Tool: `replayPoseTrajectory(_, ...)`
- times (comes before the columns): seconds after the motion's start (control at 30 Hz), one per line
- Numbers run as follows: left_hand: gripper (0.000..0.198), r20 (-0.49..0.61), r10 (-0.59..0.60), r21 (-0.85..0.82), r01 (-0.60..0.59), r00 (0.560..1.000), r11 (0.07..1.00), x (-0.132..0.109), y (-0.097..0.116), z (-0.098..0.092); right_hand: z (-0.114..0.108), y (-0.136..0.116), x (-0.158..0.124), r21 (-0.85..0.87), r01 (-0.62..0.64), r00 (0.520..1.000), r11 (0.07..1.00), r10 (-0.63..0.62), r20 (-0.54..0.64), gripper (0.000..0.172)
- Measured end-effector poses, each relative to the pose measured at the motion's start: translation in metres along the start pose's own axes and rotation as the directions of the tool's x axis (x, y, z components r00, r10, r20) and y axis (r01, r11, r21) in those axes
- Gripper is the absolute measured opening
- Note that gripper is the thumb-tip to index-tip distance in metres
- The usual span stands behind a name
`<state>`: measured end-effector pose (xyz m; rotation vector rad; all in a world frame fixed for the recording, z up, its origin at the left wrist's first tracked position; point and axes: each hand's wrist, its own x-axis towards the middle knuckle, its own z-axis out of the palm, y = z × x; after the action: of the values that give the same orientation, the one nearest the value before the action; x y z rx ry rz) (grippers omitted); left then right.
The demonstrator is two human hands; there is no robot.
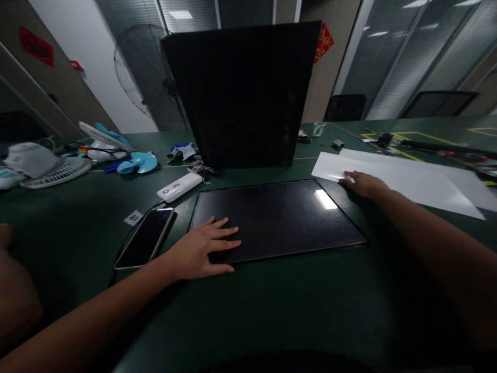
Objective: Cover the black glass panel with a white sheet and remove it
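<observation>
Panel: We have it lying flat on the worktop (295,311), screen side up as far as we can judge; the panel (279,223) sits at the clock's centre, twelve pointing away from us, probably so both our arms reach it easily.
Left hand: Ours, the left hand (205,248), rests at eight o'clock over the panel's near left corner. Its fingers are spread wide and laid flat, gripping nothing; we take it that this steadies the panel without squeezing it.
Right hand: At two o'clock, beyond the panel's right side, our right hand (361,184) touches the near left end of the sheets (411,178). Its fingers are slightly bent; we cannot tell whether they press or pinch.
Sheets: White and overlapping, they stretch from two towards three o'clock, beside the panel rather than on it, perhaps to keep its face uncovered.
Slab: Tall and black, the slab (248,98) stands at twelve, beyond the panel; we cannot see what props it.
Phone: At nine, the phone (145,239) lies face up, left of our hand and clear of the panel.
Power bank: At ten, the power bank (180,187) lies just beyond the phone, perhaps for charging.
</observation>
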<state>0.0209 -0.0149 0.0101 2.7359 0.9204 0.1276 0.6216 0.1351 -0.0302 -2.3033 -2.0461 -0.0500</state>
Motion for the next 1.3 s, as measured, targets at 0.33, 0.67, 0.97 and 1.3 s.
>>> replayPoseTrajectory(0.33,0.068,0.039,-0.032,0.129,0.027,0.999,0.991,-0.002,0.006,-0.006,-0.002,-0.013,-0.012,0.042,-0.121,0.989,0.992,0.117,0.085,0.082)
replayPoseTrajectory(0.67,0.087,-0.074,-0.459,0.244,0.462,0.886,0.853,-0.005,0.009,-0.001,-0.014,-0.040,-0.032,0.024,-0.209,0.975,0.978,0.211,-0.068,0.071)
replayPoseTrajectory(0.97,0.072,-0.132,-0.465,0.228,0.483,0.875,0.845,-0.003,0.009,-0.004,-0.019,-0.060,-0.043,-0.068,-0.164,0.967,0.984,0.146,-0.209,0.057)
replayPoseTrajectory(1.3,0.057,-0.192,-0.443,0.273,0.481,0.876,0.833,-0.003,0.007,-0.004,-0.023,-0.050,-0.038,-0.192,-0.011,1.000,0.981,0.009,-0.012,0.037)
